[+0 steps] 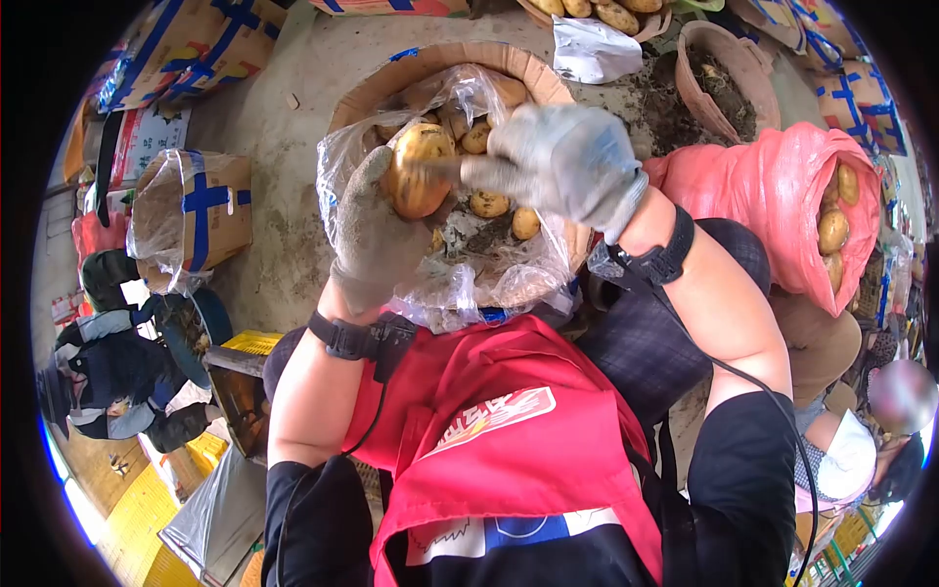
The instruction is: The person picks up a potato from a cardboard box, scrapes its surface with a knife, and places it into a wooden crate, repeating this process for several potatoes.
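Working over a cardboard container, nearer its left edge. With blurred right hand, apparently rubbing or scraping; impossible to tell its grip. With left hand, clasping a large potato, lengthwise from far edge toward near, no telling which end leads. Probably calls for steady holding.

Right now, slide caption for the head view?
Gloved left hand holding a large potato over a plastic-lined box, right hand blurred alongside.

Potatoes lay in the box, a carton to its left, a sack right, a basket beyond the sack.
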`<state>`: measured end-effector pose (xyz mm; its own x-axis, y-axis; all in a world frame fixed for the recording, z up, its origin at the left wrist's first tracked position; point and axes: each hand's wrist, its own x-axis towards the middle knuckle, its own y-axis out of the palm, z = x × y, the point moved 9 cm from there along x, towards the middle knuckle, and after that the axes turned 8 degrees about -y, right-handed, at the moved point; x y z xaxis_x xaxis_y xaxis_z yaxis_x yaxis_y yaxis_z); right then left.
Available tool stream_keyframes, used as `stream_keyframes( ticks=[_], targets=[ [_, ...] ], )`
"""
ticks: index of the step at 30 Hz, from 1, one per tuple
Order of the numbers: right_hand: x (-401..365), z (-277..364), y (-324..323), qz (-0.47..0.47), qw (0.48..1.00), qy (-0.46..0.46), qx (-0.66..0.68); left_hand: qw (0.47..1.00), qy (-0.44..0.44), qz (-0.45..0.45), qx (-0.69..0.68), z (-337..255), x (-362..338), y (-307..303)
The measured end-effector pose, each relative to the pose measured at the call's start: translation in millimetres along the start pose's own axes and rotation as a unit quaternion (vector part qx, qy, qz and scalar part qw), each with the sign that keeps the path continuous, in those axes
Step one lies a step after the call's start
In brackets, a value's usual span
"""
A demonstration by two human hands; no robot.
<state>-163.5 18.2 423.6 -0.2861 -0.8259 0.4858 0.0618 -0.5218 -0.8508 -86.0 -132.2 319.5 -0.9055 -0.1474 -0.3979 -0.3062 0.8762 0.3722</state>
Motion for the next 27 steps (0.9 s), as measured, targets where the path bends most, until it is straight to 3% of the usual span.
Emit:
stream_keyframes(
  ticks=[2, 3, 5, 7, 8, 9, 10, 11, 12, 13, 14, 15, 16, 17, 18, 19, 20, 21, 22, 23, 24, 25, 27],
  targets=[
    [-1.6, 16.0, 1.9, -0.013, 0.998, -0.045, 0.031, 0.987, -0.016, 0.104, -0.122, -8.1, -8.7, 16.4],
    [-4.2, 12.6, 1.0, -0.013, 0.999, -0.015, 0.051, 0.977, -0.021, 0.138, -0.161, -12.6, -11.2, 22.3],
    [-4.3, 8.1, -6.9, -0.015, 0.997, 0.011, 0.07, 0.994, 0.053, 0.088, 0.022, -25.6, -10.4, 17.1],
    [-7.1, -16.1, -15.5, -0.031, 0.984, 0.129, 0.121, 0.971, 0.125, 0.031, 0.202, -39.0, -16.0, 16.5],
    [-8.0, -18.0, -14.3, -0.032, 0.984, 0.127, 0.121, 0.958, 0.143, 0.017, 0.246, -45.7, -23.2, 18.8],
    [-15.7, -37.9, -7.6, -0.046, 0.959, 0.21, 0.183, 0.944, 0.16, 0.002, 0.29, -53.2, -30.4, 22.0],
    [-24.8, -57.1, -3.3, -0.058, 0.925, 0.289, 0.241, 0.998, 0.049, 0.023, 0.044, -50.0, -30.6, 12.8],
    [-25.9, -64.6, -8.0, -0.059, 0.915, 0.306, 0.256, 0.975, -0.066, 0.044, -0.206, -44.8, -36.4, 11.9],
    [-26.3, -66.1, -13.0, -0.056, 0.917, 0.303, 0.255, 0.982, -0.03, 0.046, -0.18, -69.1, -52.2, 2.4],
    [-35.2, -71.9, -14.8, -0.129, 0.86, 0.344, 0.356, 0.991, 0.016, -0.012, -0.132, -87.3, -69.5, -35.4],
    [-42.8, -77.4, -11.5, -0.199, 0.784, 0.377, 0.451, 0.949, 0.002, 0.11, -0.295, -105.2, -92.8, -32.4],
    [-43.4, -78.5, -14.4, -0.209, 0.762, 0.371, 0.488, 0.962, 0.038, 0.096, -0.252, -131.1, -124.1, -44.6],
    [-49.3, -79.9, -17.7, -0.222, 0.734, 0.371, 0.523, 0.979, 0.116, -0.009, -0.169, -149.5, -161.9, -94.3],
    [-59.8, -86.3, -10.4, -0.219, 0.697, 0.405, 0.55, 0.973, 0.163, -0.008, -0.162, -158.9, -200.7, -121.4],
    [-77.1, -112.0, 5.0, -0.218, 0.687, 0.395, 0.57, 0.97, 0.151, 0.033, -0.187, -154.9, -231.8, -151.2],
    [-82.1, -122.6, 13.2, -0.237, 0.627, 0.399, 0.626, 0.96, 0.152, -0.063, -0.229, -139.0, -272.3, -191.9],
    [-89.3, -124.3, 17.2, -0.254, 0.564, 0.401, 0.676, 0.956, 0.166, -0.064, -0.234, -119.1, -308.6, -220.0],
    [-91.6, -121.6, -3.5, -0.322, 0.587, 0.43, 0.606, 0.951, 0.181, -0.065, -0.241, -90.5, -344.0, -253.1],
    [-98.5, -135.7, 4.8, -0.274, 0.625, 0.401, 0.611, 0.938, 0.169, -0.266, -0.143, -43.5, -390.2, -316.7],
    [-101.6, -128.3, -6.8, -0.258, 0.641, 0.391, 0.608, 0.918, 0.12, -0.229, -0.302, 15.6, -427.1, -365.0],
    [-100.5, -121.0, -21.1, -0.242, 0.655, 0.381, 0.606, 0.859, 0.073, -0.209, -0.461, 73.5, -464.3, -407.2],
    [-78.3, -120.4, -47.3, -0.163, 0.83, 0.172, 0.505, 0.808, 0.038, -0.382, -0.447, 134.9, -504.5, -440.2],
    [-112.6, -149.6, -38.5, -0.307, 0.646, 0.329, 0.616, 0.664, -0.05, -0.562, -0.49, 239.9, -563.7, -465.8]
  ],
)
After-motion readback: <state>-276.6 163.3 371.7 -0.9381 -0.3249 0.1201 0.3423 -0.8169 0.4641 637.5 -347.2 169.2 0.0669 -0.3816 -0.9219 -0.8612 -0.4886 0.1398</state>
